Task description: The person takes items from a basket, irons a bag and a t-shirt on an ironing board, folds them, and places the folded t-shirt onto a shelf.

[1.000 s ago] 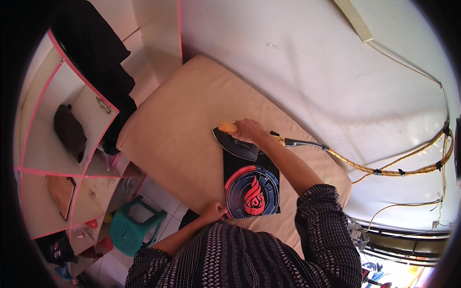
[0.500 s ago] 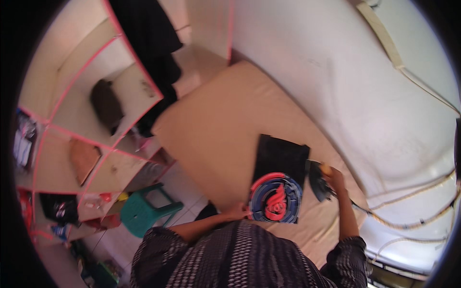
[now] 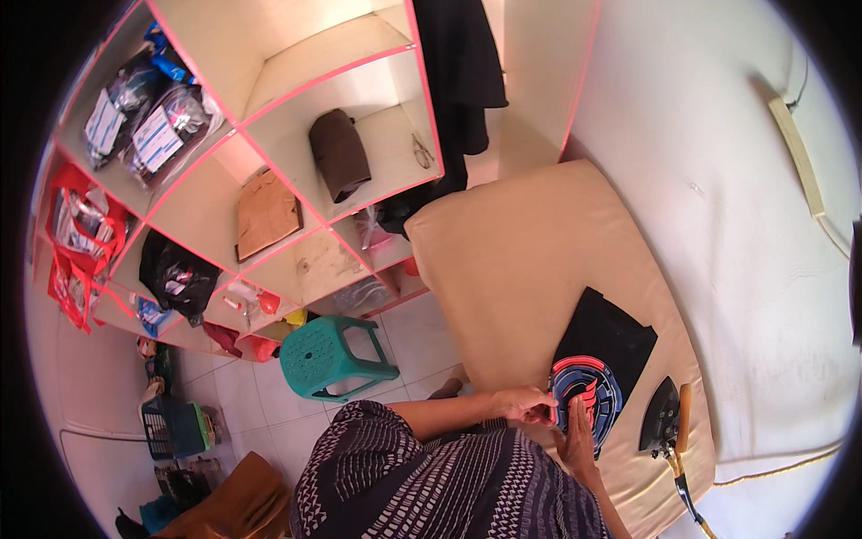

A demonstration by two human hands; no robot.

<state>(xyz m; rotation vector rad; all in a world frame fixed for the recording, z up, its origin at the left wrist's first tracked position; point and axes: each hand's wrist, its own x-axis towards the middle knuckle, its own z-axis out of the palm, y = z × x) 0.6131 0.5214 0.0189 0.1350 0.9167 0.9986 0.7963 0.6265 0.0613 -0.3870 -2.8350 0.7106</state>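
Note:
A folded black T-shirt [image 3: 607, 334] with a round red and blue print lies on the padded beige surface [image 3: 530, 242] in front of me. My left hand [image 3: 530, 406] is at its left edge, the fingers closed on the cloth beside the print. Flat over the lower part of the print rests my right hand [image 3: 579, 433], fingers stretched out and hiding part of the design. To the right of the shirt an iron [image 3: 663, 418] with a dark soleplate and a yellow-orange handle stands tipped up, apart from both hands. Its cord trails toward the lower right.
A green plastic stool [image 3: 328, 359] stands on the tiled floor to the left. Behind it rises a pink-edged shelf unit [image 3: 337, 67] holding folded clothes and several bags. A white wall [image 3: 718, 269] borders the padded surface on the right. Dark clothing [image 3: 458, 81] hangs at the back.
My right hand has let go of the iron and moved left onto the shirt's print. The iron now stands at the right. My view has swung left, showing more of the shelves.

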